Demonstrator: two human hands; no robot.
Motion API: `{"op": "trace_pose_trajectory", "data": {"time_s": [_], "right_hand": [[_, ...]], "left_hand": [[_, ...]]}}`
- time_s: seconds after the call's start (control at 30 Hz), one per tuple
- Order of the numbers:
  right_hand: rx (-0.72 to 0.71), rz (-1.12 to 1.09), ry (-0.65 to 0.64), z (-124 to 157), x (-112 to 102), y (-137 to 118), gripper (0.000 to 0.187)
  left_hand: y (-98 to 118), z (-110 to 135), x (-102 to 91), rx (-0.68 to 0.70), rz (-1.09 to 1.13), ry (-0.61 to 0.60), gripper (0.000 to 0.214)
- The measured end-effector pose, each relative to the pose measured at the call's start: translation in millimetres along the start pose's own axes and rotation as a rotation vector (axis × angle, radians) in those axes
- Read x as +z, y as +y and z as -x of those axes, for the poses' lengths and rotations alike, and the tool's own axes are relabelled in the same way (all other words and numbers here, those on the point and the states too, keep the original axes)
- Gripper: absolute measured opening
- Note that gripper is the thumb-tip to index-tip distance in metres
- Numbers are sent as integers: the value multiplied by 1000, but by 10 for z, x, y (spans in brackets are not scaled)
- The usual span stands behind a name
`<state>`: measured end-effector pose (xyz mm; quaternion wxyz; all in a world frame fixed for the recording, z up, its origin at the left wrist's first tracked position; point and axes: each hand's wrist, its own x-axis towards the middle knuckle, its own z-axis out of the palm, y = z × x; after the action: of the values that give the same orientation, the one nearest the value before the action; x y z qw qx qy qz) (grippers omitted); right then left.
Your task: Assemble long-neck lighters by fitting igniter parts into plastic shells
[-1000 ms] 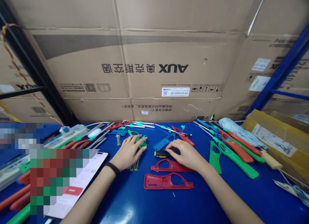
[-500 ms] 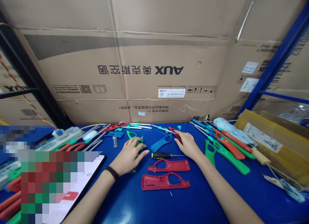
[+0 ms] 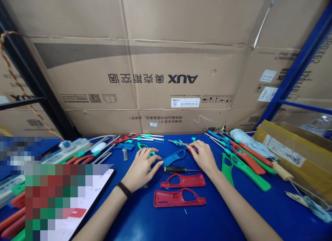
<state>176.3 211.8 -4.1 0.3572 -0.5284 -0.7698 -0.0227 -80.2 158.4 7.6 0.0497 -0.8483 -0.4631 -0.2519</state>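
Observation:
My left hand [image 3: 141,166] hovers over the table with fingers apart, close to a green lighter shell half [image 3: 142,146] that it partly hides. My right hand [image 3: 203,156] has its thumb and fingers closed on a red lighter part [image 3: 192,150], mostly hidden by the hand. A metal tube [image 3: 176,142] with a teal piece juts left from those fingertips. Between the hands are a blue shell half [image 3: 174,158] and a black-and-yellow screwdriver [image 3: 175,169]. Nearer me lie two red shell halves, one upper [image 3: 185,180] and one lower [image 3: 178,198].
Lighters and green shells [image 3: 250,171] lie right, beside an open carton [image 3: 293,151]. Metal tubes [image 3: 149,139] and a small clear container [image 3: 125,154] lie at the back left. A power strip [image 3: 75,147] and a tablet [image 3: 95,190] occupy the left.
The metal tube by my right fingertips has shifted and turned, and now lies apart from the tubes at the back. My left hand stays nearly in place. The camera view has shifted slightly.

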Motion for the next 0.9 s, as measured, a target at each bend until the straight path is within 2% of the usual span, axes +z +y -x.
{"op": "trace_pose_trajectory", "data": {"time_s": [0.13, 0.2, 0.27, 0.3, 0.4, 0.47, 0.6, 0.7, 0.77, 0.8, 0.9], "right_hand": [[-24, -126, 140, 37, -48, -180, 21], [-89, -277, 261, 79, -52, -295, 18], [-193, -368, 305, 127, -42, -410, 13], [-267, -389, 296, 152, -34, -464, 12], [-502, -431, 136, 218, -11, -602, 17], [-538, -474, 23, 250, -10, -670, 20], [-392, -616, -143, 268, -32, -727, 19], [-124, -685, -104, 236, -22, -707, 32], [63, -793, -131, 208, 1, -687, 31], [126, -880, -192, 198, 14, -681, 32], [179, -1129, -477, 205, 44, -691, 42]], "left_hand": [[90, -16, -18, 37, 71, -25, 27], [134, -12, -17, 51, 139, -55, 31], [167, 1, -5, 25, 211, -45, 36], [180, 8, 5, -2, 249, -29, 38], [220, 13, 42, -139, 423, 15, 39], [260, -12, 62, -274, 607, 50, 41], [333, -99, 64, -487, 1095, 81, 49], [328, -124, 44, -592, 1358, 13, 54], [307, -106, 35, -605, 1427, -124, 55], [298, -90, 35, -588, 1446, -220, 56], [297, -41, 55, -495, 1478, -491, 59]]}}
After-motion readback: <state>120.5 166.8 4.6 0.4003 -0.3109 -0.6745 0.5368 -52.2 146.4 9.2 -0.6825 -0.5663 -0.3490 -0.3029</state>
